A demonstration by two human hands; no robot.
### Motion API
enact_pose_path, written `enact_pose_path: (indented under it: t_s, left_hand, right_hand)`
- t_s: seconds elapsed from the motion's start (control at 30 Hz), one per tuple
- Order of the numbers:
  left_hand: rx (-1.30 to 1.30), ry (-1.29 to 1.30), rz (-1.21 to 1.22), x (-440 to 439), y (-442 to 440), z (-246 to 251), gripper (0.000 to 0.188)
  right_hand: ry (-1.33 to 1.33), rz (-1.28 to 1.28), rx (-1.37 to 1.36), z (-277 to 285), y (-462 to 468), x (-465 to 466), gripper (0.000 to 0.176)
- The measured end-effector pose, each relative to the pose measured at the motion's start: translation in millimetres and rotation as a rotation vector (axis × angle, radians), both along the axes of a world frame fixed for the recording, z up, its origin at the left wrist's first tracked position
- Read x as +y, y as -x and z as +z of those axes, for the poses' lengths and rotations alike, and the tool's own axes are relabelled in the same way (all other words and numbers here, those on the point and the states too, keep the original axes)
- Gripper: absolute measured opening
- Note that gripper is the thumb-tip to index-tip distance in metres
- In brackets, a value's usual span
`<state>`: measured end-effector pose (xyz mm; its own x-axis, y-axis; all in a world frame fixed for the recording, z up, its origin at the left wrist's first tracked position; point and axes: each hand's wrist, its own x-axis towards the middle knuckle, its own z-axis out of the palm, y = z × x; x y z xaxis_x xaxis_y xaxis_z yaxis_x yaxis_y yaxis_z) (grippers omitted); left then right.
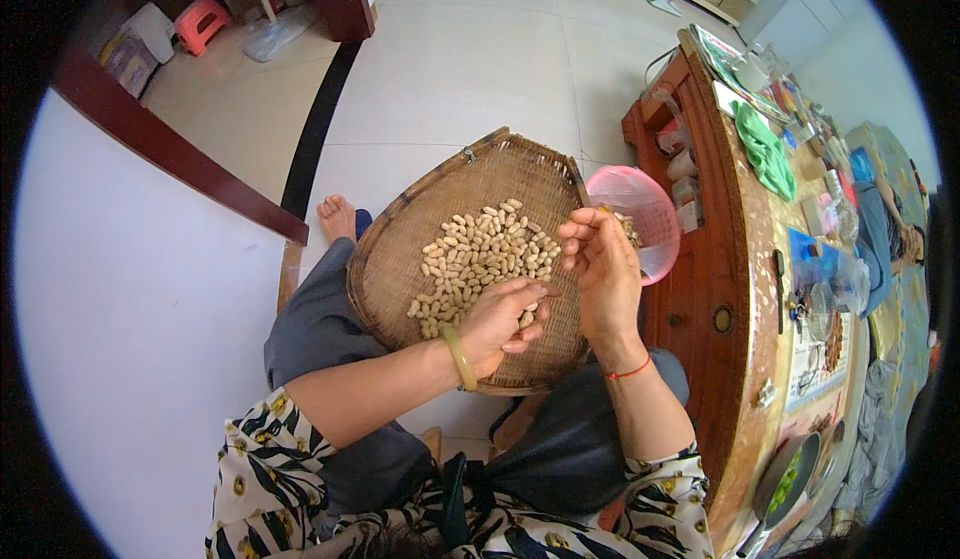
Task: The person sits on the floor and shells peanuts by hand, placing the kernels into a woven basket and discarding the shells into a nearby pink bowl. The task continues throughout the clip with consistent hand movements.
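Observation:
A woven bamboo winnowing basket (390, 259) rests on my lap with a heap of unshelled peanuts (480, 248) in it. My left hand (506, 319), with a jade-coloured bangle at its wrist, is over the lower part of the heap; its fingers are curled around peanuts in the palm. At the basket's right edge my right hand (604, 266), with a red string on the wrist, is raised with bent fingers; whether anything lies between them is hidden. Just beyond it stands a pink plastic basket (661, 218) lined with a clear bag, holding what look like shells.
A wooden cabinet (697, 274) stands close on the right, its top bearing a green cloth (763, 150), bottles and a frying pan (787, 476) with green pieces. Further right a person (874, 221) lies down. A white wall (150, 319) and doorway are left, with a red stool (201, 25) beyond.

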<state>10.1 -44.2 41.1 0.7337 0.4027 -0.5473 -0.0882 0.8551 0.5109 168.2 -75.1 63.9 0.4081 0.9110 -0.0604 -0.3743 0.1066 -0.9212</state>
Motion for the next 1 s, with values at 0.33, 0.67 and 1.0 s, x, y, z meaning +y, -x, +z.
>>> enact_pose_path:
  t_s: [0.33,0.67,1.0]
  left_hand:
    - [0.048,-0.950,0.197,8.8,-9.8,18.2,0.019]
    - [0.177,-1.097,0.015,24.7,3.3,35.6,0.028]
    - [-0.020,-0.343,0.147,31.9,3.0,31.3,0.021]
  right_hand:
    - [0.368,0.146,0.331,-28.8,10.6,-1.3,0.050]
    - [0.395,0.250,0.392,-17.0,21.5,-0.6,0.035]
    - [0.350,0.297,0.427,-25.7,19.7,1.3,0.030]
